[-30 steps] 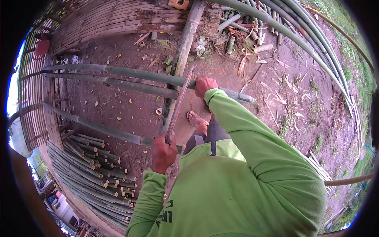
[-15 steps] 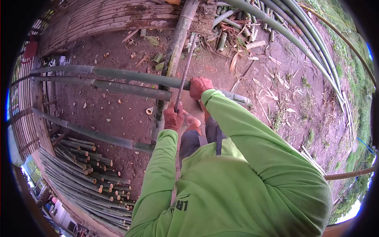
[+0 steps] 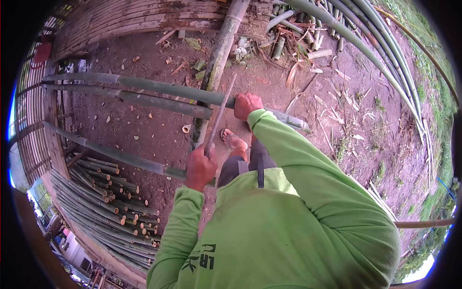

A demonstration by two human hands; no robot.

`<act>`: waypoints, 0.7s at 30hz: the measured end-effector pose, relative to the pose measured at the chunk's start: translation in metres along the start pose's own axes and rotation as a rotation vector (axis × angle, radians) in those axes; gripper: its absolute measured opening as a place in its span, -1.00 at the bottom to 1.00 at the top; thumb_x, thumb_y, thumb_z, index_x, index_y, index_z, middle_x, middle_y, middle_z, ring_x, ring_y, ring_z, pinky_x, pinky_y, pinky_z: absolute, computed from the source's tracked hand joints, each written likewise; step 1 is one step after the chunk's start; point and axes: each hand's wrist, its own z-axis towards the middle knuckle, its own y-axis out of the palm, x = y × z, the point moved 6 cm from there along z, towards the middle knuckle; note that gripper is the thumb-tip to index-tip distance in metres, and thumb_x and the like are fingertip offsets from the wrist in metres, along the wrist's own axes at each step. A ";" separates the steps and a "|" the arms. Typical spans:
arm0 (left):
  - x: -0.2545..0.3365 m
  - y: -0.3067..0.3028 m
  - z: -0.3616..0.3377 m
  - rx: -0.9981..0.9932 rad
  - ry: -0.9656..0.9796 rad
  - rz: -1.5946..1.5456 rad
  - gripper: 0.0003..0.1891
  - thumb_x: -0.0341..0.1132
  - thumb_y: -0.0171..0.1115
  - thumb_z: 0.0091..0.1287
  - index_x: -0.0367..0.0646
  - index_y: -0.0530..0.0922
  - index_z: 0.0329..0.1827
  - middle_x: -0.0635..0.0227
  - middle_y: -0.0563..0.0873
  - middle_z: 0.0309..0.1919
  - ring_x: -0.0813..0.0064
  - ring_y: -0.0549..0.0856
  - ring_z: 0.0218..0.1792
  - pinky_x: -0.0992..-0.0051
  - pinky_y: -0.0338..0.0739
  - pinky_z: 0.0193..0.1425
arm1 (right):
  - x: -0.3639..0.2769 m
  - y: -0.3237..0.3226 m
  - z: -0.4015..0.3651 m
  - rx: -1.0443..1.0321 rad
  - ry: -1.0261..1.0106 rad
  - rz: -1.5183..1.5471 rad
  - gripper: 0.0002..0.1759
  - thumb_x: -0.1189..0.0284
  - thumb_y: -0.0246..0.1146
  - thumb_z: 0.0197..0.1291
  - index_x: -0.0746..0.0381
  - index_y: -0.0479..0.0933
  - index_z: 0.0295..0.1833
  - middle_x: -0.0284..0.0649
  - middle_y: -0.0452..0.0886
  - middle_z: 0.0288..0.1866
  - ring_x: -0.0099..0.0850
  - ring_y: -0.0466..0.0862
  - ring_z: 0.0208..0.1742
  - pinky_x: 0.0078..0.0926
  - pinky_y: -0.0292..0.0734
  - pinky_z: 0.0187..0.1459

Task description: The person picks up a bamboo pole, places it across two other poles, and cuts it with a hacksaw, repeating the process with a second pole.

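My left hand (image 3: 201, 167) is closed round the handle end of a long, narrow hand saw (image 3: 221, 111). The handle itself is mostly hidden by my fingers. The saw's blade slants up and away, crossing a green bamboo pole (image 3: 168, 88) just left of my right hand. Gripping that pole from above, my right hand (image 3: 248, 105) has its fingers wrapped round it. The pole's pale end sticks out to the right of this hand. A second bamboo pole (image 3: 159, 102) lies alongside, its cut end near the blade. Both poles rest across a thick support pole (image 3: 223, 53).
Another bamboo pole (image 3: 120, 156) lies nearer on the left, above a stack of cut bamboo (image 3: 103, 207). A slatted platform (image 3: 144, 21) stands at the back. Bamboo offcuts (image 3: 279, 48) and long poles (image 3: 380, 45) lie at the right. My bare foot (image 3: 234, 139) is below the pole.
My left hand has drawn the saw back toward my body, down and slightly left. My right hand stays on the bamboo pole. The view has shifted slightly.
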 end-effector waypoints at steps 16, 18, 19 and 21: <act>0.013 -0.010 -0.048 -0.053 -0.129 0.025 -0.80 -0.27 0.14 0.33 -0.24 0.50 -0.34 -0.07 0.61 -0.53 -0.18 0.61 -0.44 0.05 0.48 -0.38 | 0.005 0.001 0.004 -0.068 0.003 0.014 -0.71 0.44 0.23 -0.04 0.24 0.66 -0.14 0.02 0.70 -0.15 -0.10 0.71 -0.04 -0.21 0.63 0.00; 0.012 0.005 -0.021 -0.005 -0.083 -0.013 -0.79 -0.26 0.14 0.34 -0.25 0.50 -0.33 -0.07 0.61 -0.52 -0.19 0.62 -0.41 0.03 0.48 -0.34 | 0.022 0.001 0.026 0.027 0.106 0.135 -0.67 0.38 0.23 -0.07 0.20 0.66 -0.13 0.08 0.69 -0.17 -0.05 0.71 -0.06 -0.18 0.61 0.00; 0.014 0.009 -0.009 0.017 -0.061 -0.025 -0.79 -0.26 0.13 0.35 -0.25 0.50 -0.33 -0.07 0.62 -0.52 -0.19 0.62 -0.39 0.02 0.48 -0.32 | 0.026 -0.005 0.031 0.033 0.179 0.217 -0.66 0.37 0.23 -0.07 0.21 0.67 -0.12 0.08 0.69 -0.16 -0.05 0.71 -0.06 -0.18 0.61 0.00; 0.048 -0.004 0.009 0.067 0.016 -0.099 -0.75 -0.23 0.13 0.36 -0.27 0.50 -0.35 -0.08 0.59 -0.54 -0.17 0.61 -0.43 0.07 0.44 -0.37 | 0.028 -0.020 0.040 0.034 0.229 0.271 -0.62 0.35 0.25 -0.07 0.26 0.66 -0.10 0.09 0.69 -0.16 -0.06 0.71 -0.05 -0.19 0.62 0.01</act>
